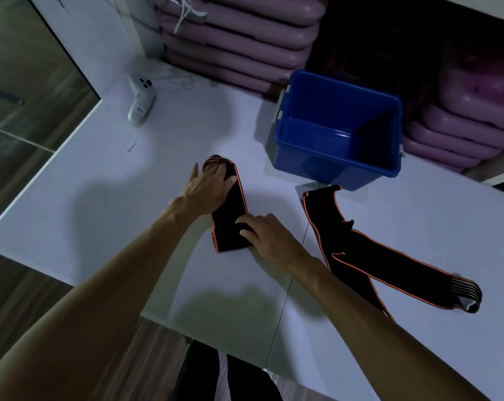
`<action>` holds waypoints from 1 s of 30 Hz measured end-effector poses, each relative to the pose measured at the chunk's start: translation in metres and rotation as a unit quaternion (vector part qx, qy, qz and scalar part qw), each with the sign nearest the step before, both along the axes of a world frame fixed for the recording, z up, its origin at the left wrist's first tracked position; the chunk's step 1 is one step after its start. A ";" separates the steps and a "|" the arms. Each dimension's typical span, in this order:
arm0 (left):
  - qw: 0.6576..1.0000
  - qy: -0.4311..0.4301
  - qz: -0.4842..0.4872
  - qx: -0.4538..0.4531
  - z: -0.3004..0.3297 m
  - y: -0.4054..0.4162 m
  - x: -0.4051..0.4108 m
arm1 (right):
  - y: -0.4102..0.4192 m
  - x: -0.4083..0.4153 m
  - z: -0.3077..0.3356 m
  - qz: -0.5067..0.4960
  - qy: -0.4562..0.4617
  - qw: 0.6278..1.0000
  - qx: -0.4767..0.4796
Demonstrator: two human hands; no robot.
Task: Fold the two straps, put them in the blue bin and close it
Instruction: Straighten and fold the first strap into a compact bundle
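White table (106,198), open blue bin (339,131) at back right. Unfolded strap (357,250) sprawls rt of the right hand (269,237), nearer it. Folded strap (230,209), long axis running away from the person: both hands flat, fingers spread; left hand (210,183) on far end.

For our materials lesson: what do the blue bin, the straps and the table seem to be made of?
Blue bin: probably moulded plastic, glossy, with highlights on its walls.
Folded strap and unfolded strap: black woven or elastic fabric with orange edging; the unfolded one lies limp and twisted.
Table: smooth, matte, pale surface, perhaps laminate; unclear.
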State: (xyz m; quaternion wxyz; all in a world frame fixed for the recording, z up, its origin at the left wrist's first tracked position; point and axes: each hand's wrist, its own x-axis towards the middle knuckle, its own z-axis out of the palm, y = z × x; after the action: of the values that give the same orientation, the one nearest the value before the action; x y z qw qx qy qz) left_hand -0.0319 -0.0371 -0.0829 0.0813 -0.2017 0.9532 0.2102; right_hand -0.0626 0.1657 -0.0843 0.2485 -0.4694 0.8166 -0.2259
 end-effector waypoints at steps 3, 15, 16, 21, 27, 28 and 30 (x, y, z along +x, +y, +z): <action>0.997 -0.029 -0.045 -0.052 -0.002 -0.005 0.002 | -0.001 -0.001 0.000 0.000 -0.010 1.000 0.005; 0.976 0.173 -0.062 -0.120 -0.004 -0.006 0.009 | -0.003 0.001 -0.001 0.019 0.016 1.000 0.016; 0.973 0.179 -0.063 -0.131 -0.003 -0.004 0.011 | -0.002 0.001 -0.001 0.022 0.021 0.999 0.014; 0.979 0.165 -0.022 -0.119 -0.007 0.012 0.018 | -0.002 0.002 0.001 0.025 0.030 0.999 0.009; 0.982 0.179 0.060 -0.002 -0.007 0.009 0.019 | -0.002 0.003 0.002 0.025 0.021 0.999 0.014; 0.981 0.170 0.087 0.016 -0.007 0.007 0.018 | -0.002 0.003 0.003 0.026 0.019 0.999 0.016; 0.983 0.145 0.107 0.035 -0.006 -0.001 0.017 | -0.002 0.004 0.004 0.027 0.016 0.999 0.021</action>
State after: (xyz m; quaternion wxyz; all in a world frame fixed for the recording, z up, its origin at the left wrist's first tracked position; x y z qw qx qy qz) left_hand -0.0148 -0.0384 -0.0893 -0.0737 -0.2671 0.9198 0.2778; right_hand -0.0591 0.1632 -0.0806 0.2508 -0.4893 0.8124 -0.1944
